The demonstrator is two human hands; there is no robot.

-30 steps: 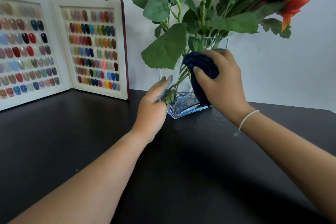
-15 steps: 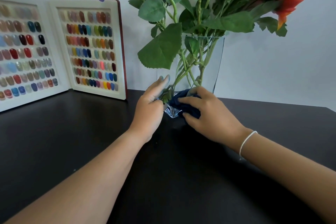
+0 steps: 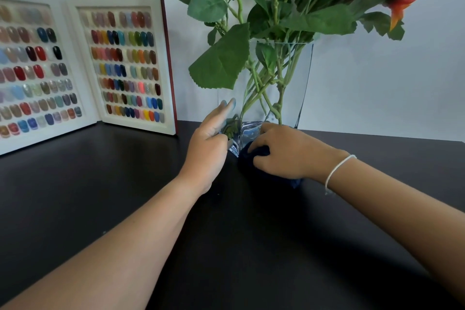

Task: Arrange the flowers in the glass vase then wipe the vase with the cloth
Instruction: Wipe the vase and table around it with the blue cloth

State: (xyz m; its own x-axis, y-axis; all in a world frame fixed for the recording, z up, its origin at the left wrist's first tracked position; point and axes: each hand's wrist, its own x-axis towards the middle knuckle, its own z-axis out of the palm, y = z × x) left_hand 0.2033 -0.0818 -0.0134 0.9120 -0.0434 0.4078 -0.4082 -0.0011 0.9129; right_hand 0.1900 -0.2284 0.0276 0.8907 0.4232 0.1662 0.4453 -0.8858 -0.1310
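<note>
Your two forearms reach forward over the dark table [image 3: 125, 184] and come together at the foot of the vase [image 3: 299, 98]. Your left hand [image 3: 208, 148] is flat and relaxed, fingers straight and together, pointing up along the left side of the vase and touching the glass; it does not grip anything. Your right hand [image 3: 284, 156] lies palm down, fingers curled around the dark blue cloth [image 3: 245, 160], and presses it on the table against the base of the vase. A thin white bracelet [image 3: 338, 171] is on this wrist. The vase stands upright near the wall. The flowers [image 3: 276, 7] are in it, stems crossing inside, blooms spreading upward. To the left, an open nail colour book [image 3: 120, 63] leans on the wall.
</note>
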